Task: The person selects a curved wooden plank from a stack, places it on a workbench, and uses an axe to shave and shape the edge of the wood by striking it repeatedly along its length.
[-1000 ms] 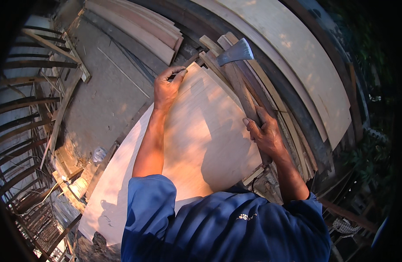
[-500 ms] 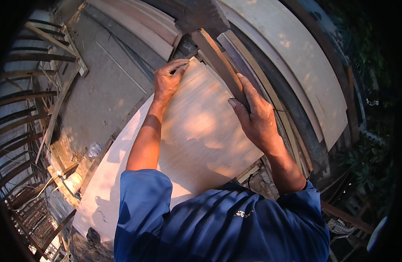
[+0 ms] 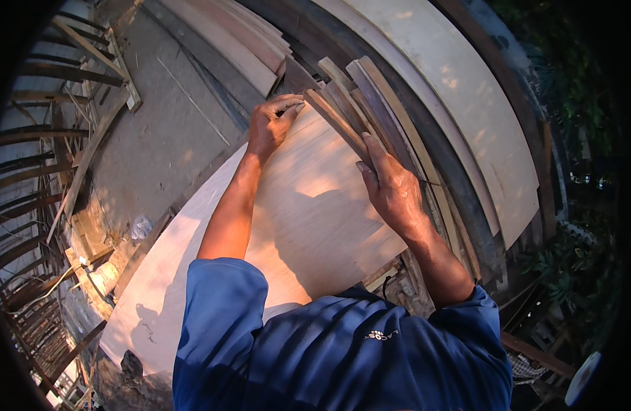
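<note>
**Wooden handle (image 3: 337,124) extends ahead of the right hand (image 3: 395,189)**

The pale sheet (image 3: 319,226) spreads nearest. The right hand is closed round the handle, whose far end comes near the left hand (image 3: 270,127). That hand is drawn into a near-pinch at the sheet's tip; whether it holds anything, I cannot tell. Stacked boards (image 3: 236,44) lie beyond.

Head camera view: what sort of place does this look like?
Probably an open-air woodworking yard, though the pictures can't confirm it: a large, pale, flat plywood-like sheet fills the middle, long, narrow, brown wooden strips lie beside it, and green leafy plants show at the right.
</note>
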{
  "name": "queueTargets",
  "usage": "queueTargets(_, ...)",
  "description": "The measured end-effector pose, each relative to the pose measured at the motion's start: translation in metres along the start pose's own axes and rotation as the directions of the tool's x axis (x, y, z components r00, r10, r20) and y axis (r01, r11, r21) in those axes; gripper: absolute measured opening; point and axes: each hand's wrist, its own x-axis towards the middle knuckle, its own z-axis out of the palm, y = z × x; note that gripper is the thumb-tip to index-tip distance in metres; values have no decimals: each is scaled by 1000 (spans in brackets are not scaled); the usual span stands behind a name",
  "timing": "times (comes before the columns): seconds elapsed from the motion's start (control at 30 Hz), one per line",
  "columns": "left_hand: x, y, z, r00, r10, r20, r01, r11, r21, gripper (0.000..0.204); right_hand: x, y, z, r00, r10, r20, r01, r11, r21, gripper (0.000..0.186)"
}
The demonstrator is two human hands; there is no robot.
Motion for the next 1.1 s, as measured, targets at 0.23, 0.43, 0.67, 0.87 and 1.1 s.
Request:
queueTargets(0.23,-12,-21,-12,988,130,-87,-98,947,306,35,-10,10,-3,987,140,75,-151,974,171,54)
queueTargets(0.43,-53,16,-22,945,-311,-98,311,765,564,43,-18,9,-31,991,94,-92,-71,971,227,56)
queueTargets(0.67,-53,9,-17,964,-168,-205,257,782,568,41,-1,-17,-14,943,-98,-318,159,972,171,62)
queueTargets(0.87,-52,2,-19,966,-187,-179,258,729,633,40,9,-5,-8,997,71,6,-71,989,130,56)
queueTargets(1.1,-53,2,-15,968,-109,-225,215,822,528,40,-7,-13,6,916,-100,-388,186,964,190,61)
